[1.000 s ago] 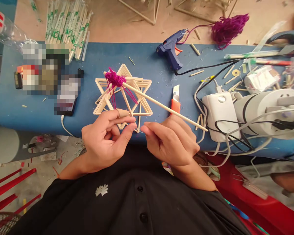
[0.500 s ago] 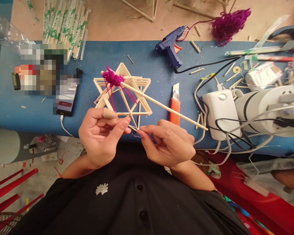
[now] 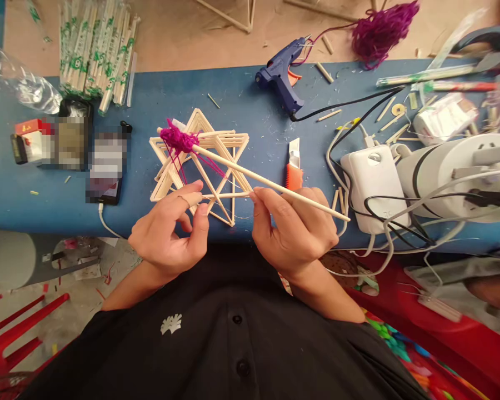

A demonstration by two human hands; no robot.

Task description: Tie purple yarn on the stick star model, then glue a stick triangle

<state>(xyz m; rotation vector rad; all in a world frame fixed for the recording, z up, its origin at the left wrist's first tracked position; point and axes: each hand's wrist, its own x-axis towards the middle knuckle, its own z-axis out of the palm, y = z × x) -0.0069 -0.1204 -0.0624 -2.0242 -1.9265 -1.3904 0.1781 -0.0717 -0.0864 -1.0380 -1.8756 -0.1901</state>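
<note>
A star-shaped frame of thin wooden sticks [image 3: 216,145] lies on the blue table [image 3: 241,111] in front of me. A long stick [image 3: 275,186] wound with magenta yarn [image 3: 178,140] at its far end lies across the frame. My left hand [image 3: 169,233] pinches a lower stick of the frame between thumb and bandaged forefinger. My right hand [image 3: 294,228] grips the frame's right point, with the long stick resting over its fingers.
A blue glue gun [image 3: 280,75], an orange box cutter [image 3: 293,166], a white power adapter [image 3: 373,180] with tangled cables, a phone [image 3: 106,166], wrapped chopsticks [image 3: 95,50] and a loose yarn bundle [image 3: 379,30] lie around. A red stool [image 3: 12,328] stands lower left.
Both hands moved up from the frame's bottom tip. The right hand shifted to the frame's right point under the long stick; the left went to a lower stick.
</note>
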